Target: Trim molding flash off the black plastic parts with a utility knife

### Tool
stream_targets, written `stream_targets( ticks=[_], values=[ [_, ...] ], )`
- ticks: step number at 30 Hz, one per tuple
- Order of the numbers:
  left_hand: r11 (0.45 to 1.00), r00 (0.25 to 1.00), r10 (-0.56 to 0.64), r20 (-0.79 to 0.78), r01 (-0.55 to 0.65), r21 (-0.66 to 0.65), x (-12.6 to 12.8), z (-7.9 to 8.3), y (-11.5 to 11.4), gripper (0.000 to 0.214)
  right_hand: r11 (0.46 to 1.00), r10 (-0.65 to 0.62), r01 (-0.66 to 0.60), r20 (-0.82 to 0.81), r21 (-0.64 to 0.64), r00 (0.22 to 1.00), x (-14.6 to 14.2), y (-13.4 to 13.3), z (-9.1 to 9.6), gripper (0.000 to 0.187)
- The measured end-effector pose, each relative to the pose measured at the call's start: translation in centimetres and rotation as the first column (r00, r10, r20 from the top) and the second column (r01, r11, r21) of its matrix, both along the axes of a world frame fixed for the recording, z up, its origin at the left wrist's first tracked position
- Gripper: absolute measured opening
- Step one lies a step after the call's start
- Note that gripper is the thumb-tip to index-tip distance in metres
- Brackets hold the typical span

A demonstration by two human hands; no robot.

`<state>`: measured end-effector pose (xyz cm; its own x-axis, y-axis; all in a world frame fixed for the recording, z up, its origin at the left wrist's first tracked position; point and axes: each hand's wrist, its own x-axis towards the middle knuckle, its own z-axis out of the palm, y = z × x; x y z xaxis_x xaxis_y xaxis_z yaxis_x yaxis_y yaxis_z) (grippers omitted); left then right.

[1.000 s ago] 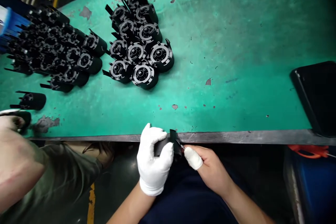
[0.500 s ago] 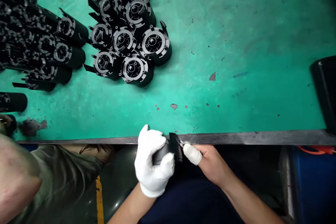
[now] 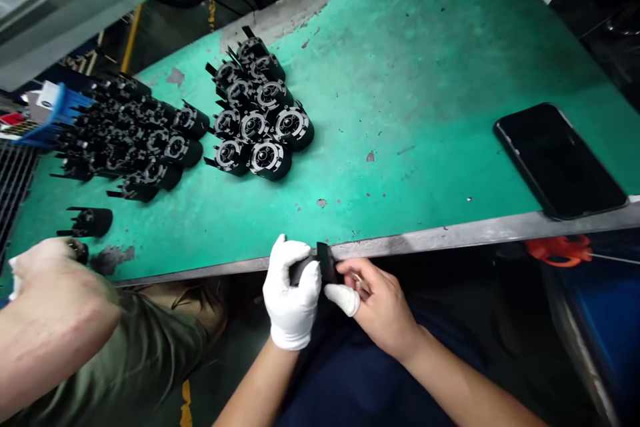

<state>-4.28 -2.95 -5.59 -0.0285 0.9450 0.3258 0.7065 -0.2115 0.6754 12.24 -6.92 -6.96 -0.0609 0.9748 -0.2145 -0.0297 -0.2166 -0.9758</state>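
At the lower middle of the frame, the left hand (image 3: 291, 297), in a white glove, has its fingers clamped round a black plastic part (image 3: 327, 265), held just below the metal front edge of the green surface (image 3: 425, 113); the right hand (image 3: 377, 303), bare but for a white cot on the thumb, lies just right of the part, thumb tip touching it and fingers curled in; whether those fingers pinch anything cannot be told.

Above the hands, at the upper middle, a tight cluster of black cylindrical parts (image 3: 257, 120) stands on end; a larger heap of the same parts (image 3: 130, 140) lies to its left, beside a blue tray (image 3: 55, 113) at the left edge; a single part (image 3: 93, 221) lies apart, lower left; a co-worker's hand (image 3: 50, 280) fills the lower left corner; a dark phone (image 3: 559, 160) lies flat at the right, near the front edge, with an orange object (image 3: 557, 250) just below it.
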Motion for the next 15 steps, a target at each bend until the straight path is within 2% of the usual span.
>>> stream_targets(
  ticks=[2, 4, 6, 8, 10, 12, 15],
  values=[
    [1.000, 1.000, 0.007, 0.006, -0.007, -0.024, 0.3, 0.1, -0.1, 0.014, 0.996, -0.082, 0.081, 0.072, 0.022, 0.994, -0.4, -0.3, 0.0, 0.019],
    [0.998, 1.000, 0.027, 0.010, -0.027, -0.064, 0.6, 0.9, -0.5, 0.016, 0.999, -0.037, 0.035, 0.070, 0.037, 0.997, -0.2, -0.6, 0.0, 0.024],
    [0.989, 0.999, 0.033, 0.017, -0.030, -0.144, 0.7, 2.4, -1.1, 0.024, 0.996, 0.035, -0.039, 0.060, 0.077, 0.998, 0.2, -0.4, 0.2, 0.038],
    [0.979, 0.995, -0.023, 0.100, 0.043, -0.198, 0.2, 4.5, -1.9, 0.046, 0.988, 0.043, -0.051, 0.056, 0.147, 0.997, 0.7, 0.2, 0.6, 0.039],
    [0.972, 0.957, -0.124, 0.262, 0.170, -0.162, -0.5, 6.6, -2.7, 0.073, 0.989, 0.046, -0.041, -0.033, 0.142, 0.998, 0.8, 1.1, 1.4, 0.033],
    [0.946, 0.906, -0.202, 0.371, 0.278, -0.165, -1.3, 8.1, -3.0, 0.091, 0.992, 0.126, -0.120, -0.217, 0.038, 0.968, 0.4, 2.1, 2.3, 0.031],
    [0.863, 0.900, -0.254, 0.354, 0.376, -0.338, -1.6, 8.6, -3.0, 0.098, 0.947, 0.250, -0.313, -0.441, -0.075, 0.862, -0.8, 2.5, 3.3, 0.034]
  ],
)
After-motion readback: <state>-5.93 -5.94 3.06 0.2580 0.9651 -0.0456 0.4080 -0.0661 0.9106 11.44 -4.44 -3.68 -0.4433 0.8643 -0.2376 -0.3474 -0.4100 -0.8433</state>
